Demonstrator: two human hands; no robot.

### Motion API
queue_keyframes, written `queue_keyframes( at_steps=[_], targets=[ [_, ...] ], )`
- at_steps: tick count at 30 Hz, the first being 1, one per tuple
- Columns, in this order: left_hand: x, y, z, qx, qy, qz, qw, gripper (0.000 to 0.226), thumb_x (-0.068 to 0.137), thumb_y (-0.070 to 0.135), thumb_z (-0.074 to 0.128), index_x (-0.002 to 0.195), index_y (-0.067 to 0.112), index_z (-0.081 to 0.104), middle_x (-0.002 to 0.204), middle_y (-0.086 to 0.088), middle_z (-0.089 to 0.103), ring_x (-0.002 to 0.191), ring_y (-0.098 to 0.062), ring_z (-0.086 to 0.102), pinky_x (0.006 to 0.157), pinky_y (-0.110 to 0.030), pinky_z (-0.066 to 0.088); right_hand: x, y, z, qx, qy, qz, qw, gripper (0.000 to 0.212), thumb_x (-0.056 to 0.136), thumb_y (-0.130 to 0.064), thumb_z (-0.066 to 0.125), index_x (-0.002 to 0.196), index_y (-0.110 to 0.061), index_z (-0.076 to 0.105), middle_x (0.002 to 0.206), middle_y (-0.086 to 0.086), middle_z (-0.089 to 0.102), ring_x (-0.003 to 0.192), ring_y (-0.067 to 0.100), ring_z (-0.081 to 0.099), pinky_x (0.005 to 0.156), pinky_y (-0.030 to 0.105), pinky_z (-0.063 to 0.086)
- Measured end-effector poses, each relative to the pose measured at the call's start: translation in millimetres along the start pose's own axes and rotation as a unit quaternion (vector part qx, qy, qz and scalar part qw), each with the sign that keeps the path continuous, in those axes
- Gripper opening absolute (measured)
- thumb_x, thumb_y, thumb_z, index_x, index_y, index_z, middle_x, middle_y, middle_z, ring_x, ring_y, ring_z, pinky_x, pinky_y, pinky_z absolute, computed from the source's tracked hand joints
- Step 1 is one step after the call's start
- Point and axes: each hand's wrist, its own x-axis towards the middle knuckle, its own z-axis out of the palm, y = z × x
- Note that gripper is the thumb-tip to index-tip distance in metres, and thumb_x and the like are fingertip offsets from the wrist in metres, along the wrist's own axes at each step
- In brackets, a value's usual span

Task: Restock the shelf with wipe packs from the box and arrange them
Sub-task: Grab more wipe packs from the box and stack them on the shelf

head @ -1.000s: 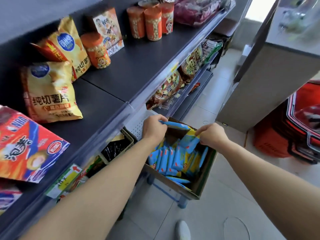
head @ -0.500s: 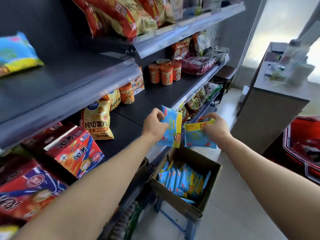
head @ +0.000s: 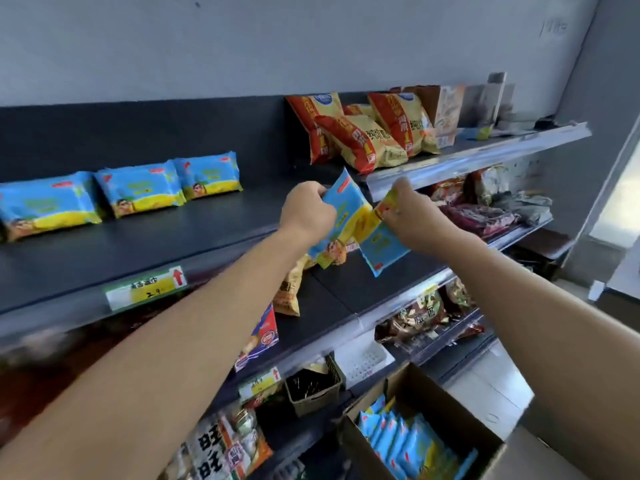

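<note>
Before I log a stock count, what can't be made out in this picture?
Head view:
- Box: cut off by the bottom edge; packs inside uncountable.
- Price label: print blurred, too small.
- Left hand: fingers hidden behind its own back and the wipe pack.
- Leftmost shelf pack: cut by the left edge.

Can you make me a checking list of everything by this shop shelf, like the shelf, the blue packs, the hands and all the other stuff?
Surface: dark top shelf, yellow price tag on its front edge.
Job's things: three wipe packs in a row at its back left; cardboard box below, more packs standing inside.
Clutter: chip bags on the neighbouring shelf; small basket lower down.
Hands: left hand grips a blue pack; right hand pinches a second pack; both held in front of the shelf.
Cables: nothing seen.
Surroundings: grey wall above; snacks on lower shelves.
</note>
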Motion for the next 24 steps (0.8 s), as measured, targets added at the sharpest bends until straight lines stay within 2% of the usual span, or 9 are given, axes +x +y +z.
queue_keyframes(
  at_steps=[3,6,8,10,13,15,19,21,24],
  targets=[
    [3,-3,-46,0.001,0.068,-0.006,0.998,0.013,0.085,0.007,0.054,0.094,0.013,0.061,0.096,-0.006,0.065,0.087,-0.022,0.062,0.072,-0.033,0.050,13,-48,-6,-0.053,-0.022,-0.070,0.996,0.039,0.098,-0.020,0.041,0.129,-0.002,0.027,0.107,0.025,0.054,0.082,0.033,0.051,0.065,0.038,0.039],
    [0,-17,-90,0.013,0.125,-0.043,0.991,0.022,0.089,0.009,0.050,0.110,0.006,0.057,0.106,-0.008,0.063,0.095,-0.026,0.059,0.074,-0.031,0.043,24,-99,0,0.005,-0.029,-0.108,0.994,0.038,0.096,-0.018,0.049,0.124,-0.002,0.029,0.111,0.026,0.052,0.092,0.039,0.057,0.069,0.044,0.049],
    [-7,-31,-118,0.022,0.148,-0.068,0.986,0.020,0.094,0.011,0.045,0.113,0.007,0.048,0.097,-0.006,0.055,0.088,-0.025,0.053,0.073,-0.032,0.040,31,-134,10,0.086,-0.060,-0.116,0.988,0.044,0.089,-0.012,0.061,0.119,-0.005,0.031,0.107,0.021,0.049,0.094,0.037,0.057,0.072,0.053,0.055],
    [-14,-50,-145,0.026,0.173,-0.089,0.981,0.011,0.096,0.011,0.040,0.107,0.012,0.038,0.083,-0.003,0.048,0.079,-0.024,0.048,0.068,-0.034,0.039,35,-166,24,0.150,-0.087,-0.120,0.977,0.052,0.084,-0.006,0.067,0.123,-0.007,0.032,0.108,0.019,0.047,0.094,0.037,0.056,0.066,0.060,0.055],
    [-25,-82,-188,0.032,0.207,-0.125,0.970,0.008,0.099,0.013,0.035,0.102,0.014,0.029,0.079,-0.004,0.044,0.068,-0.022,0.044,0.061,-0.032,0.037,41,-207,47,0.137,-0.086,-0.163,0.973,0.054,0.075,-0.001,0.070,0.119,-0.006,0.040,0.109,0.019,0.052,0.091,0.034,0.059,0.071,0.052,0.057],
    [-33,-105,-218,0.017,0.230,-0.163,0.959,0.007,0.101,0.017,0.033,0.106,0.015,0.030,0.082,-0.004,0.044,0.064,-0.017,0.043,0.053,-0.030,0.036,46,-231,64,0.124,-0.087,-0.180,0.972,0.052,0.070,-0.002,0.076,0.114,-0.005,0.049,0.114,0.017,0.056,0.088,0.029,0.057,0.076,0.042,0.056],
    [-47,-153,-268,-0.060,0.271,-0.215,0.936,0.008,0.099,0.017,0.041,0.104,0.014,0.036,0.102,-0.008,0.050,0.085,-0.024,0.055,0.067,-0.035,0.052,52,-277,99,0.111,-0.094,-0.222,0.964,0.043,0.072,-0.006,0.075,0.113,-0.009,0.061,0.115,0.011,0.062,0.090,0.024,0.056,0.072,0.027,0.043],
    [-50,-171,-287,-0.081,0.266,-0.226,0.934,0.007,0.097,0.013,0.049,0.100,0.013,0.042,0.103,-0.008,0.053,0.077,-0.019,0.055,0.059,-0.025,0.048,53,-297,116,0.123,-0.085,-0.248,0.957,0.039,0.076,-0.004,0.070,0.112,-0.013,0.061,0.114,0.010,0.061,0.087,0.022,0.051,0.072,0.026,0.039],
    [-51,-201,-320,-0.094,0.228,-0.248,0.937,0.007,0.091,0.002,0.056,0.091,0.009,0.055,0.105,-0.013,0.061,0.084,-0.022,0.058,0.062,-0.025,0.047,54,-334,142,0.096,-0.082,-0.297,0.946,0.035,0.081,0.002,0.053,0.108,-0.019,0.060,0.110,0.009,0.058,0.089,0.026,0.051,0.075,0.031,0.042]
  ],
)
